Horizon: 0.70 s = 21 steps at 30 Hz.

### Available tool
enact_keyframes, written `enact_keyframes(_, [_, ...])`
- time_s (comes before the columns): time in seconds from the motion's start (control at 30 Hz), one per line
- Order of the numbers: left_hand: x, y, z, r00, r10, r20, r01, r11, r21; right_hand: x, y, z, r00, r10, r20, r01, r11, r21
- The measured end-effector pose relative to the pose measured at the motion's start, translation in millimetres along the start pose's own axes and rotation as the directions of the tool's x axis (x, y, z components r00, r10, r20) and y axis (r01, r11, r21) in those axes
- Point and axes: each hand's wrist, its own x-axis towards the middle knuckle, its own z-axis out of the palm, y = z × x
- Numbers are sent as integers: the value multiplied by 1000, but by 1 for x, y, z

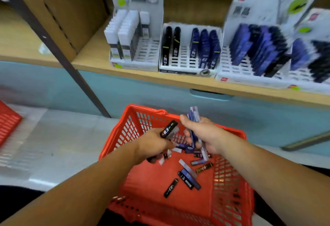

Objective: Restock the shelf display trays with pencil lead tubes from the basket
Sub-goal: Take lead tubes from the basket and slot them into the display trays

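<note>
A red plastic basket sits low in front of me with several loose black and blue pencil lead tubes on its floor. Above it, my left hand grips a few tubes, a black one marked 0.3 sticking up. My right hand holds a bunch of blue and white tubes upright. On the wooden shelf stand white display trays: the left tray with white tubes, the middle tray with black and blue tubes and bare slots, the right tray with blue tubes.
A dark metal shelf post slants down on the left. Teal drawer fronts lie under the shelf. Another red basket shows at the far left edge. A fourth tray stands at the far right.
</note>
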Motion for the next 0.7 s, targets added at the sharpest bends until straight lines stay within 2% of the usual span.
enact_keyframes(0.1, [-26, 43, -11, 995, 99, -27, -98, 994, 53, -32, -42, -13, 998, -66, 1, 66, 997, -33])
enact_keyframes(0.27, [-55, 107, -16, 968, 251, 10, -248, 951, 183, -78, -98, -27, 975, -221, 28, 222, 972, -75])
enact_keyframes(0.43, [-62, 144, -12, 967, 251, 39, -254, 958, 133, -98, -126, -36, 927, -374, -21, 366, 917, -159])
enact_keyframes(0.63, [-50, 171, 2, 967, 253, -37, -250, 966, 66, -106, -148, -57, 934, -355, 47, 353, 891, -286])
enact_keyframes(0.7, [-46, 182, 5, 961, 271, -51, -268, 962, 50, -106, -154, -65, 935, -348, 69, 354, 897, -265])
